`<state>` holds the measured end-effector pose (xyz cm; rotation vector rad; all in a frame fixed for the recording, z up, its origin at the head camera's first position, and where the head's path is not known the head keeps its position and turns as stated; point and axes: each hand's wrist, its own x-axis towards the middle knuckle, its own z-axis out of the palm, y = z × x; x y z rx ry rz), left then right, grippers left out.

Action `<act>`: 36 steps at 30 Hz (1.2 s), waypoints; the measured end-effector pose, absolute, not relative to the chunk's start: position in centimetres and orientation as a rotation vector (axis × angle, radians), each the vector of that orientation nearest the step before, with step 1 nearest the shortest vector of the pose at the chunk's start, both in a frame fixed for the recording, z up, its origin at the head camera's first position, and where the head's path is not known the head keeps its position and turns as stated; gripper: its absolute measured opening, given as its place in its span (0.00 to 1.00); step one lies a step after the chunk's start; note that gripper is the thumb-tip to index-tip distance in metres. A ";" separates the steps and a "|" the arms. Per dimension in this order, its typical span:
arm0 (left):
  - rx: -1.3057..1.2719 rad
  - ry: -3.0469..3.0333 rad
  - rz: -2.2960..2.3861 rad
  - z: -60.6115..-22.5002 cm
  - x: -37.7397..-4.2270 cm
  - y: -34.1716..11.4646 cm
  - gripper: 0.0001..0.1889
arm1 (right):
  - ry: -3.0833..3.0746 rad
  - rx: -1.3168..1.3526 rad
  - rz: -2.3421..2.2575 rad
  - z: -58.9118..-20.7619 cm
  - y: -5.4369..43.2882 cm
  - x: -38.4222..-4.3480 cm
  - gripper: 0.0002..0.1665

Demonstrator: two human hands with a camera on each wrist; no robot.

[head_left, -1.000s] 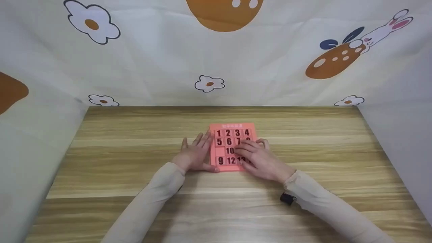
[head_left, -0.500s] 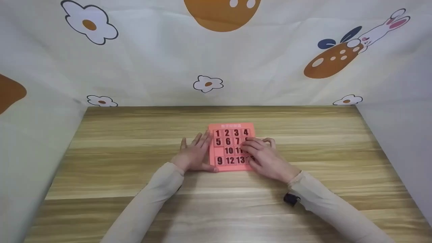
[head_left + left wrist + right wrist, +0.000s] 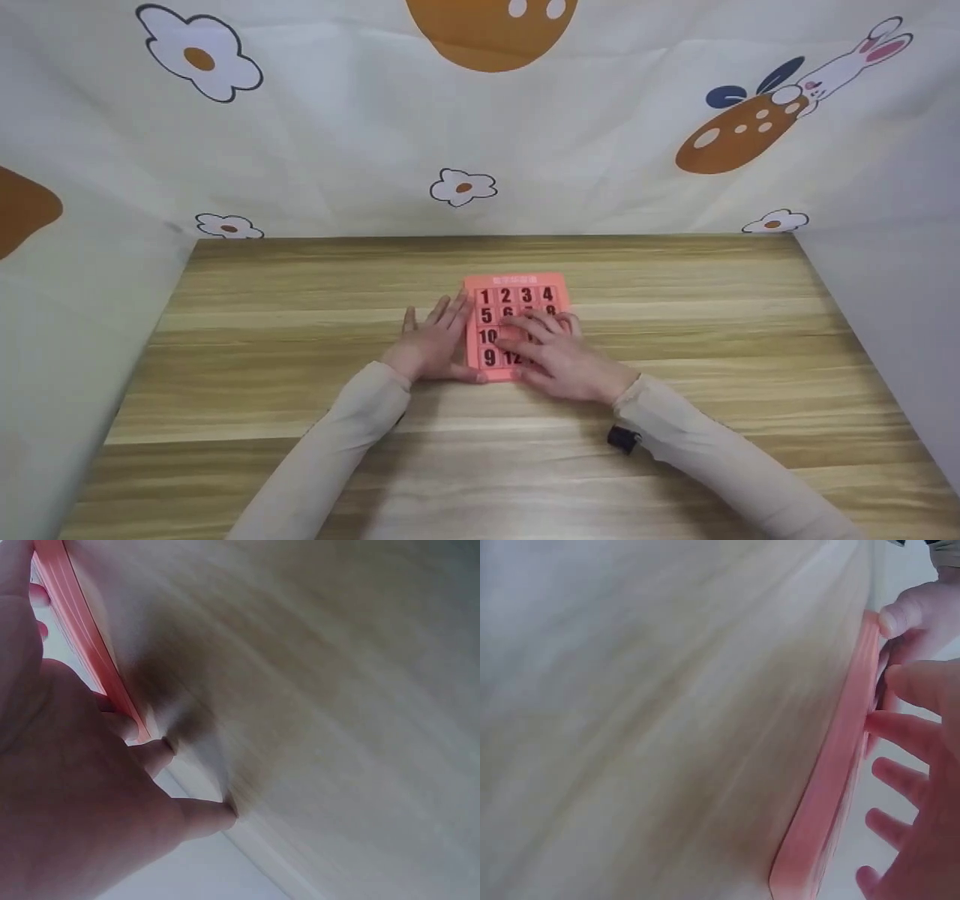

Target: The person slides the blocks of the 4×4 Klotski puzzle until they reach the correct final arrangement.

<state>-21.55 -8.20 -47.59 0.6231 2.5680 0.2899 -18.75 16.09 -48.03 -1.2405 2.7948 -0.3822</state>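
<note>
Number board [image 3: 517, 280] lies flat near the middle of the wooden table [image 3: 517, 457]. Its left column of tiles [image 3: 487, 337] reads 1, 5, 10, 9 downward. The left hand [image 3: 433, 348] touches the left edge, fingers spread and extended, thumb at the near corner. The right hand [image 3: 564, 365] extends relaxed fingers over the tiles; exact contact appears obscured. Printed cloth [image 3: 337, 142] hangs behind the table.
</note>
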 end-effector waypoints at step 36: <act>0.627 2.563 0.295 -47.7 -21.5 -8.3 0.64 | 2.894 -1.304 -0.567 -48.3 19.1 -17.9 0.19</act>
